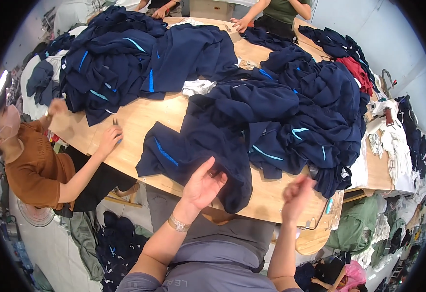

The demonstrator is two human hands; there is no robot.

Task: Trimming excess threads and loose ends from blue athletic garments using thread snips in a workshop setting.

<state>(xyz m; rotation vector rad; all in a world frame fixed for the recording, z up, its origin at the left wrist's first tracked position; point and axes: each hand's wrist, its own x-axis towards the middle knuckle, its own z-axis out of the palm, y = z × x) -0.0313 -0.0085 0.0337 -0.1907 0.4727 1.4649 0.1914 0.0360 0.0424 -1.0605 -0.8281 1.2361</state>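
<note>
Two hands are hovering over the near edge of the wooden bench (140, 117): the left hand (202, 185) is lying spread, fingertips touching a navy garment (198, 146) draped there; the right hand (296, 192) is blurred, its grip unclear, holding nothing visible.

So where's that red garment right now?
The red garment lies at the far right of the table in the head view, wedged among the navy clothes and well beyond the person's right hand.

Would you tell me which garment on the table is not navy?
The red garment, bunched near the table's far right edge among navy garments; only it is red.
</note>
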